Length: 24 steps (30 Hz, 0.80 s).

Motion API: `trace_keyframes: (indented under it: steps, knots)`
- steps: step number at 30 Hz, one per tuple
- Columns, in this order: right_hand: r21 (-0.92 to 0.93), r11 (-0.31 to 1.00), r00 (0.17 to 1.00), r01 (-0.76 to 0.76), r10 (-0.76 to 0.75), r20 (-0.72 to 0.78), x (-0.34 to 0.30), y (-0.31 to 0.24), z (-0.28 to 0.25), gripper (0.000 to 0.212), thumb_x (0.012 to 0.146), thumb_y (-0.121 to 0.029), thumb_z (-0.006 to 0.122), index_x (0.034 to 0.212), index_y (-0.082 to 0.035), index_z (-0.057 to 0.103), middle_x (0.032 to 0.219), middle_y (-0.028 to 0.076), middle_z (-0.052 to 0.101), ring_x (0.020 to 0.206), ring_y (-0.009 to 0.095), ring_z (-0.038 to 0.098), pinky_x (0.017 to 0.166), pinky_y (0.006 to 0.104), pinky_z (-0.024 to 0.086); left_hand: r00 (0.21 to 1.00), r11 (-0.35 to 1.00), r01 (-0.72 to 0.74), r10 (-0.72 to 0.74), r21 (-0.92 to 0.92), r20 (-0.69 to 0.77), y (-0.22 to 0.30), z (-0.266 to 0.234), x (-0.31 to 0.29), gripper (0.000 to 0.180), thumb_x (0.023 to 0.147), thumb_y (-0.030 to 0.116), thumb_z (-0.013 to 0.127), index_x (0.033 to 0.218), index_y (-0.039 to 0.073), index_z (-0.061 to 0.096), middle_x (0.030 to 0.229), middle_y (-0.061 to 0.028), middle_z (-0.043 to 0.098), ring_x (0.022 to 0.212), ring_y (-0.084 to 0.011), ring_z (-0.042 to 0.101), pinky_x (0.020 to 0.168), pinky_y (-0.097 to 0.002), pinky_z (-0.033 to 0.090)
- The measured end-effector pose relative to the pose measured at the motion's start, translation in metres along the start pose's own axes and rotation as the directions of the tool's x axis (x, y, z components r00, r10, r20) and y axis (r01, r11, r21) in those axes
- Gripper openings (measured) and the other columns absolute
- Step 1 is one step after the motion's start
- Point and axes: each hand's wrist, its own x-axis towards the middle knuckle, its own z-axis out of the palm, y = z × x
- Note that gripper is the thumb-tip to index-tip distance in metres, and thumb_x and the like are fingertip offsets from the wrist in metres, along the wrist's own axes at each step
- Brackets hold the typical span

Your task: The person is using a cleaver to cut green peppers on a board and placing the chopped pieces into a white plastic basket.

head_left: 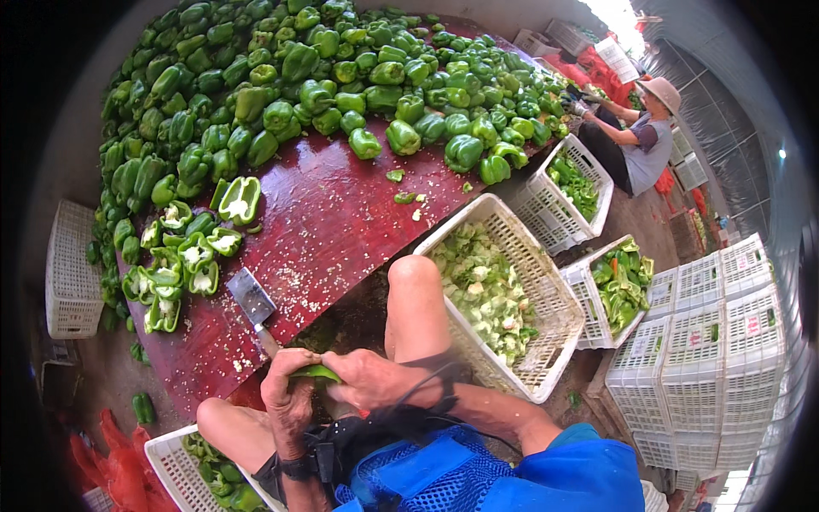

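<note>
Gripped pepper (316,372) crosswise between curled fingers (294,357) of left hand (287,391) and right hand (368,378), just off near edge of desk (337,192).

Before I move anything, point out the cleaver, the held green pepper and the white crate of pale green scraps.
Cleaver (251,295): head view, on the broad blade.
Held green pepper (317,372): head view, on its visible skin.
White crate (537,275): head view, on its inner right wall.
</note>
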Motion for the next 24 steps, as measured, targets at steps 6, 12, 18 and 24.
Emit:
trace_keyframes:
  steps: [6, 12, 18, 24]
  knots:
    - [-0.393, 0.919, 0.958, -0.010, -0.104, -0.267, 0.032, -0.011, 0.012, 0.019, 0.085, -0.007, 0.063, 0.101, -0.004, 0.054, 0.075, 0.021, 0.058, 0.064, 0.038, 0.062, 0.055, 0.0432, 0.050, 0.904, 0.847, 0.008, -0.233, -0.532, -0.358, -0.002, -0.028, -0.017, 0.066, 0.092, 0.023, 0.060, 0.147, 0.000, 0.031, 0.144, -0.0182, 0.046, 0.135, -0.0319, 0.042, 0.113, -0.0464, 0.031]
    - [-0.642, 0.764, 0.972, 0.064, -0.193, -0.134, 0.044, 0.031, 0.048, 0.035, 0.077, -0.005, 0.065, 0.110, -0.002, 0.054, 0.075, 0.018, 0.061, 0.061, 0.037, 0.063, 0.053, 0.0456, 0.049, 0.832, 0.424, -0.082, -0.469, -0.902, -0.296, -0.029, -0.007, -0.012, 0.071, 0.100, 0.056, 0.034, 0.153, 0.010, 0.025, 0.152, -0.0149, 0.036, 0.139, -0.0278, 0.035, 0.114, -0.0450, 0.026]
    - [-0.519, 0.855, 0.888, 0.004, -0.241, -0.390, 0.072, 0.007, 0.044, 0.023, 0.086, -0.005, 0.060, 0.109, -0.005, 0.056, 0.080, 0.018, 0.061, 0.067, 0.040, 0.063, 0.056, 0.0424, 0.051, 0.619, 0.534, -0.002, -0.663, -0.846, -0.420, -0.049, -0.044, -0.033, 0.084, 0.094, 0.069, 0.032, 0.153, 0.011, 0.022, 0.154, -0.0152, 0.031, 0.138, -0.0281, 0.033, 0.113, -0.0465, 0.022]
    - [-0.473, 0.878, 0.988, -0.068, 0.125, 0.090, 0.104, 0.019, 0.065, 0.024, 0.079, -0.005, 0.062, 0.100, -0.005, 0.052, 0.078, 0.024, 0.063, 0.075, 0.043, 0.065, 0.064, 0.0456, 0.051, 0.683, 0.540, -0.208, -0.517, -0.816, -0.516, -0.053, -0.048, -0.034, 0.067, 0.100, 0.050, 0.041, 0.147, 0.004, 0.032, 0.140, -0.0170, 0.046, 0.128, -0.0292, 0.045, 0.108, -0.0447, 0.036]
